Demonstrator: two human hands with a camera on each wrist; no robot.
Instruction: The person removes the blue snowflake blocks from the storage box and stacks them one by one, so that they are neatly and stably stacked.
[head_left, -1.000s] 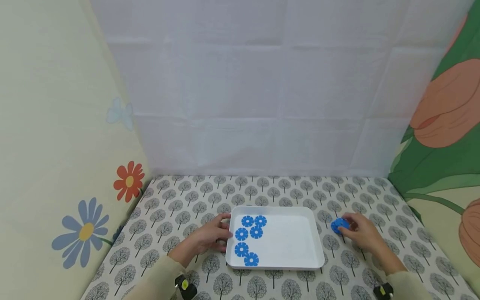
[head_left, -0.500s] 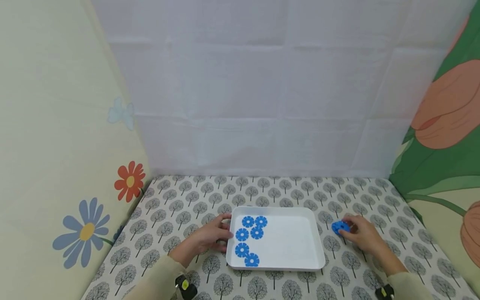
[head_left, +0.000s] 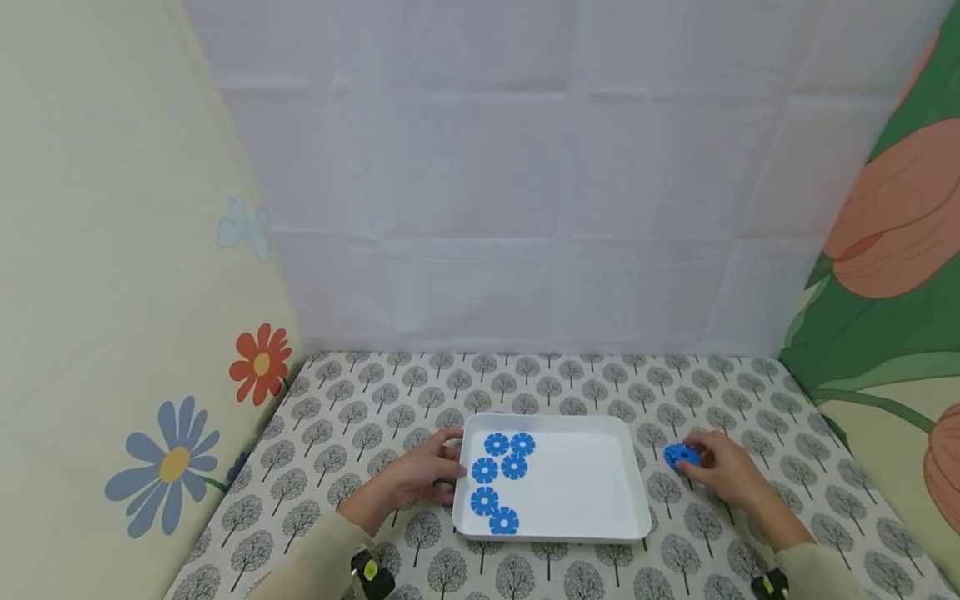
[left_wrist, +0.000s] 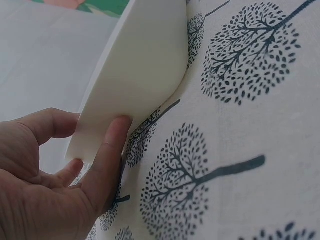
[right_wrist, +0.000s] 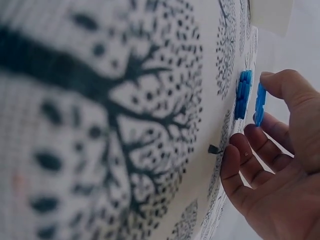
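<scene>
A shallow white tray (head_left: 577, 479) lies on the cloth with several blue snowflake discs (head_left: 484, 471) flat along its left side. At the tray's left wall is my left hand (head_left: 416, 475). In the left wrist view its thumb (left_wrist: 52, 125) reaches the rim, and a finger (left_wrist: 112, 145) presses the outer wall. To the right of the tray, my right hand (head_left: 727, 471) pinches one blue snowflake disc (right_wrist: 260, 104) on edge between thumb and fingertips. Close beside that disc, a small stack of blue discs (right_wrist: 243, 95) rests on the cloth, partly covered by the hand in the head view.
The tree-print cloth (head_left: 360, 400) covers the table and extends around the tray. A white backdrop (head_left: 465, 208) rises at the rear. Flower-painted side panels stand at left (head_left: 112, 292) and right (head_left: 892, 233).
Both hands and the tray stay almost where they were. Only the outline of the blue discs at my right fingertips shifts slightly.
</scene>
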